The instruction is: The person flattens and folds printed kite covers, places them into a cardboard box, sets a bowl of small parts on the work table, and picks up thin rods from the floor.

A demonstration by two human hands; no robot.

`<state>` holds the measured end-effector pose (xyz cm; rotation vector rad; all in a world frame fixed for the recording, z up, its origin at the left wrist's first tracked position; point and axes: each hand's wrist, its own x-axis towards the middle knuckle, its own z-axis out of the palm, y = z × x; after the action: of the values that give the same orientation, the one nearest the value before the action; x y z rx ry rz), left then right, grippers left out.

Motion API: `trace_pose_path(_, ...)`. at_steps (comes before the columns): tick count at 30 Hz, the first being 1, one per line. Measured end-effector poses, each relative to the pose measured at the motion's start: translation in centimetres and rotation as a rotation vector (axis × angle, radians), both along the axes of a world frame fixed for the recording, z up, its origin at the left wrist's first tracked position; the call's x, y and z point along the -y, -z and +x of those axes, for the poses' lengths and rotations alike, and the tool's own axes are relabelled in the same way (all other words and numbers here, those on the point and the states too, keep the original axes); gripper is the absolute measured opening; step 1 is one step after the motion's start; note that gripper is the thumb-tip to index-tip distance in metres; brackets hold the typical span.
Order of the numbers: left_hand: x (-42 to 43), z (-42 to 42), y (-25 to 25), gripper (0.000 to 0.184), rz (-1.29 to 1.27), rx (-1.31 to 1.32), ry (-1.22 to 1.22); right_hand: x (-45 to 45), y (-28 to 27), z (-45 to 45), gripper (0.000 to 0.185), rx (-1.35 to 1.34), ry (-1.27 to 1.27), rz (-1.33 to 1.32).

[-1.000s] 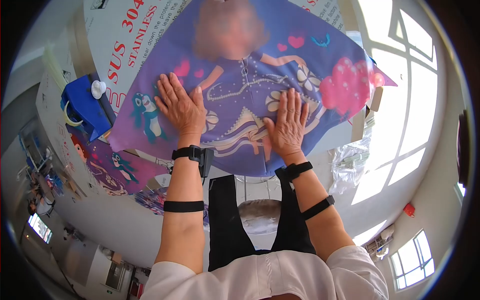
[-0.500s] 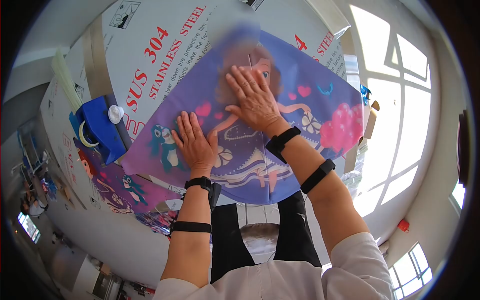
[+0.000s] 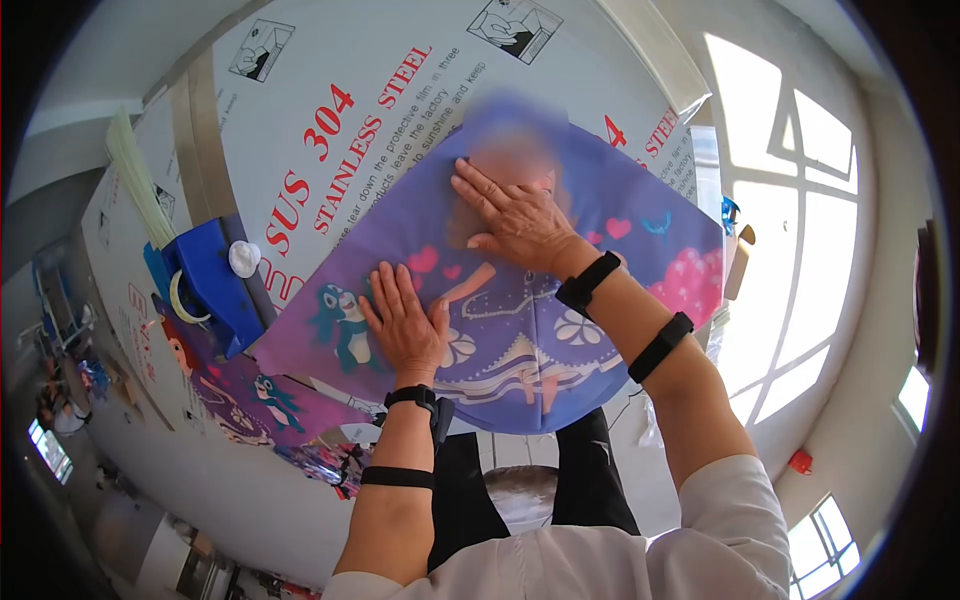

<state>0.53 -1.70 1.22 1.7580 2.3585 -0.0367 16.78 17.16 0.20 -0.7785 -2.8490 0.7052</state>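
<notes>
A purple kite sail [image 3: 620, 185], printed with a cartoon girl in a gown, pink hearts and a blue animal, lies spread over the work table in front of me. My left hand [image 3: 408, 325] rests flat on its left part, beside the blue animal, fingers stretched out. Higher up, my right hand [image 3: 525, 225] lies palm down on the printed figure, with its fingers extended and thumb apart. Neither hand holds anything. A crease runs down the middle of the sail toward its curved lower edge.
Left of the sail stands a blue tape dispenser [image 3: 205, 285] with a white round piece [image 3: 243, 259] by it. Pale thin strips [image 3: 138, 180] lie behind. Another printed sail [image 3: 225, 395] is at lower left. Protective film lettered in red covers the table [image 3: 300, 120].
My right hand has shifted slightly up the printed figure relative to the sail, still flat. The left hand stays in about the same place on the sail. The whole view has shifted a little.
</notes>
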Motion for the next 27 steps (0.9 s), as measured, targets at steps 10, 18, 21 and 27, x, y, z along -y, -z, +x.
trace_pose_path(10, 0.3, 0.1, 0.0, 0.075, -0.002, 0.004, -0.005, -11.2, 2.7, -2.5, 0.075, 0.053, 0.497, 0.367)
trace_pose_path(18, 0.1, 0.3, 0.1, 0.072, 0.034, -0.01, -0.006, -0.7, 0.6, -5.6, 0.08, -0.125, 0.294, 0.165)
trace_pose_path(21, 0.9, 0.3, 0.1, 0.073, 0.01, -0.039, 0.017, -2.0, 1.7, -4.2, 0.08, -0.051, 0.224, 0.226)
trace_pose_path(27, 0.4, 0.3, 0.4, 0.072, 0.068, -0.04, 0.021, -10.2, 0.2, -0.8, 0.07, 0.048, 0.52, 0.117)
